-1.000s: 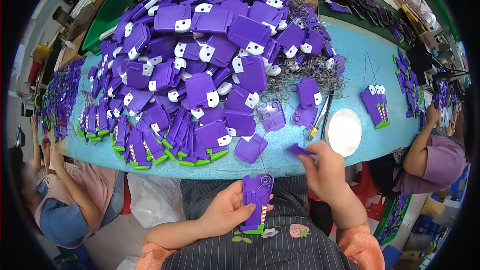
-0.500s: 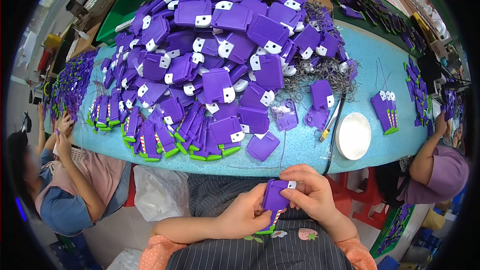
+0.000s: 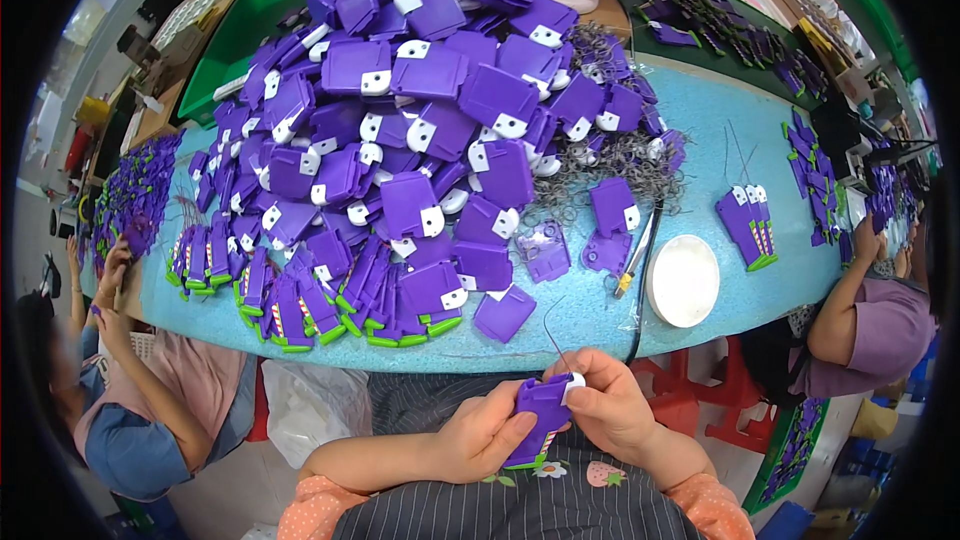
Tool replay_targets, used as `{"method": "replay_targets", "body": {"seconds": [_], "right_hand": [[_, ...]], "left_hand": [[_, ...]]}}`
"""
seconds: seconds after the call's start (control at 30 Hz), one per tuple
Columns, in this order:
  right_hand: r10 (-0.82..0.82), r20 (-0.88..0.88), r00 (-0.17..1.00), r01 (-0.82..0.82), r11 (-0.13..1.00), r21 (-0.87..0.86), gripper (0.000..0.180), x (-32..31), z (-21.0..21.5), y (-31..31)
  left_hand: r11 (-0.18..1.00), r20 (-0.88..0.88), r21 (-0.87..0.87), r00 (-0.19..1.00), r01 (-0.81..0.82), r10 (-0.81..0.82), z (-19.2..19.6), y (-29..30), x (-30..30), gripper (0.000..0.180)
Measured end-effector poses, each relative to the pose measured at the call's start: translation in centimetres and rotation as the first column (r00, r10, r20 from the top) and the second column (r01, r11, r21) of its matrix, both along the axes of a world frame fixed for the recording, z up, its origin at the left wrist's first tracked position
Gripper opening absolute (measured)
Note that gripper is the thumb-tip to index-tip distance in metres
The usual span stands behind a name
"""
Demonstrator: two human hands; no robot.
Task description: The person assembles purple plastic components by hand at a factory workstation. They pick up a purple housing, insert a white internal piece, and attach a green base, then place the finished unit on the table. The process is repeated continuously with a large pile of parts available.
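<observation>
Over my lap, in front of my dark striped apron, I hold a flat purple plastic part [image 3: 541, 403] with a white corner piece [image 3: 575, 381] and a bright green end. A red-and-white striped strip shows along its lower side. My left hand [image 3: 484, 432] is closed round the left side of it, thumb on the face. My right hand [image 3: 610, 401] pinches the white corner, the index finger curled behind it. From between the right fingers a thin dark wire [image 3: 552, 326] sticks up. Whatever lies behind the part is hidden by my fingers.
A large heap of purple parts [image 3: 405, 205] covers the blue table, with green-tipped pieces [image 3: 290, 312] along its near edge. Tangled wire loops [image 3: 622, 168], a yellow-handled tool [image 3: 625, 284], a white dish [image 3: 684, 281] and green-tipped parts [image 3: 748, 227] lie right. People sit at both sides.
The whole view has shifted, so the table's things stand further left. My right fingers have closed in over the white corner, and the wire above them now leans left. Both hands keep their hold.
</observation>
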State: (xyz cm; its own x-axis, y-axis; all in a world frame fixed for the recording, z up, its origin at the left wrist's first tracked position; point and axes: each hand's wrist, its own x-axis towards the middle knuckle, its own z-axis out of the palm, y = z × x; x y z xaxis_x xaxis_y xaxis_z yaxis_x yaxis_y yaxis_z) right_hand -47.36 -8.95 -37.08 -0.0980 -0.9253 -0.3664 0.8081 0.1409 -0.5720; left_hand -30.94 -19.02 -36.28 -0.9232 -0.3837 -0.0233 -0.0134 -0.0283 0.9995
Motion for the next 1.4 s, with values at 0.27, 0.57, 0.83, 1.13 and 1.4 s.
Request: {"method": "replay_targets", "body": {"seconds": [0.27,0.57,0.83,1.13,1.4], "right_hand": [[-0.118,-0.606,0.787,-0.031,0.973,-0.229,0.014,0.4,-0.4,0.3],[-0.06,-0.85,0.524,-0.071,0.991,-0.114,0.029,-1.4,0.6,0.3],[0.175,-0.872,0.457,-0.19,0.977,0.097,0.019,-0.5,0.8,0.8],[0.174,-0.831,0.528,-0.227,0.972,0.059,0.014,-1.0,0.2,-0.1],[0.023,-0.938,0.346,-0.187,0.981,-0.045,0.025,-1.0,1.3,0.9]], "left_hand": [[0.988,0.236,0.139,0.966,0.071,-0.102,-0.3,-0.4,0.2,0.028],[0.992,-0.084,-0.078,0.992,-0.097,0.09,-0.4,-2.3,-1.2,0.02],[0.94,-0.062,0.215,0.957,-0.266,0.285,-1.3,-1.2,-0.9,0.017],[0.901,-0.027,0.231,0.923,-0.367,0.383,-1.7,0.7,-1.3,0.019],[0.72,-0.162,-0.667,0.981,-0.189,0.107,-0.8,-0.6,-1.6,0.045]]}}
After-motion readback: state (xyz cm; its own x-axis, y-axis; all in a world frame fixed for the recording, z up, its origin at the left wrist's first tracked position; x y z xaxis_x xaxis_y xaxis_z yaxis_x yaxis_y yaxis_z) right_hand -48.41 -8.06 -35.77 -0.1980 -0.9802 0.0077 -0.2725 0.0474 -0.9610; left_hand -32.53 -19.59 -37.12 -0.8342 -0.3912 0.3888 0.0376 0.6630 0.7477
